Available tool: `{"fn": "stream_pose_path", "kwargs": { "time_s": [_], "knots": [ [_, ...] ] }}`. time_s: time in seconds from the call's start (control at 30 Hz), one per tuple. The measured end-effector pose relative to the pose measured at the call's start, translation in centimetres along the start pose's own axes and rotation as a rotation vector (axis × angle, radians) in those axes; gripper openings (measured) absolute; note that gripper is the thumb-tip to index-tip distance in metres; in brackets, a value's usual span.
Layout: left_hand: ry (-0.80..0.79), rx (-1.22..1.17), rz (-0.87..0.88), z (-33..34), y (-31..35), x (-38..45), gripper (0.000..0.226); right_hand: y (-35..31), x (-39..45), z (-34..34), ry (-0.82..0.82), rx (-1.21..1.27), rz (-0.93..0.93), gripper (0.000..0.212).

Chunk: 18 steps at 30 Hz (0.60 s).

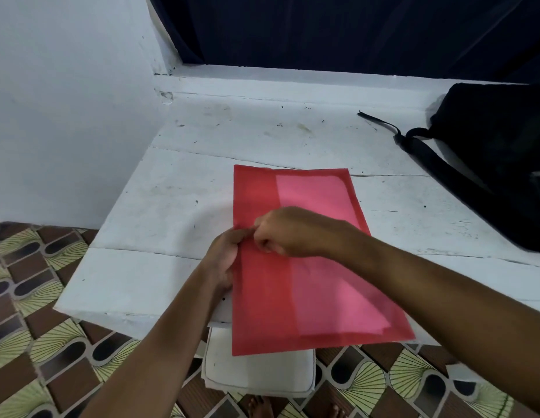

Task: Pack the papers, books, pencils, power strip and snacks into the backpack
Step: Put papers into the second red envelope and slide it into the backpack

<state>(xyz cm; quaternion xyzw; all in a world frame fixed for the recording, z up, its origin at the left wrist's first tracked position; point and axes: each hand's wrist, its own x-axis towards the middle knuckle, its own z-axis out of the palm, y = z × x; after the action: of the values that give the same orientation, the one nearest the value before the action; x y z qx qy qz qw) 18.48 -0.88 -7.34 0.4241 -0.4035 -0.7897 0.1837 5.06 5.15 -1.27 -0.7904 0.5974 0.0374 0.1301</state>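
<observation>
Both hands pinch the red folder's left edge — backpack lies well apart.

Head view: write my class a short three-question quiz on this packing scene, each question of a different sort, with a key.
1. True or false: the red folder is already inside the black backpack.
2. Which edge of the folder do the left hand and right hand pinch? A) left edge B) far edge C) right edge
3. Fill in: the folder's near end overhangs the edge of the white ____.

Key
1. False; it lies on the table, apart from the backpack at the far right.
2. A.
3. Table.
</observation>
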Motion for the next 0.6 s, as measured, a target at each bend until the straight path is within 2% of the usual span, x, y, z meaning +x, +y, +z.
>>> {"fn": "stream_pose_path", "kwargs": {
  "time_s": [0.07, 0.13, 0.23, 0.33, 0.47, 0.6],
  "knots": [
    [-0.012, 0.01, -0.004, -0.4, -0.1, 0.5, 0.031, 1.2, 0.6, 0.0, 0.024, 0.233, -0.033, 0.014],
    [-0.006, 0.06, -0.013, -0.6, -0.1, 0.8, 0.047, 1.9, 1.0, 0.0, 0.031, 0.362, -0.034, 0.011],
    [-0.036, 0.112, -0.002, -0.6, 0.0, 1.0, 0.056, 2.3, 1.6, -0.2, 0.034, 0.512, 0.065, 0.009],
    [-0.065, 0.122, 0.002, -0.7, 0.1, 0.9, 0.055, 2.9, 2.8, -0.2, 0.11, 0.508, 0.104, 0.006],
    [-0.081, 0.082, -0.028, -0.6, 0.2, 0.7, 0.053, 3.4, 2.9, 0.0, 0.122, 0.58, 0.162, 0.007],
    [-0.116, 0.075, -0.026, -0.5, 0.3, 0.5, 0.048, 3.8, 1.9, -1.9, 0.043, 0.512, 0.204, 0.012]
  ]
}}
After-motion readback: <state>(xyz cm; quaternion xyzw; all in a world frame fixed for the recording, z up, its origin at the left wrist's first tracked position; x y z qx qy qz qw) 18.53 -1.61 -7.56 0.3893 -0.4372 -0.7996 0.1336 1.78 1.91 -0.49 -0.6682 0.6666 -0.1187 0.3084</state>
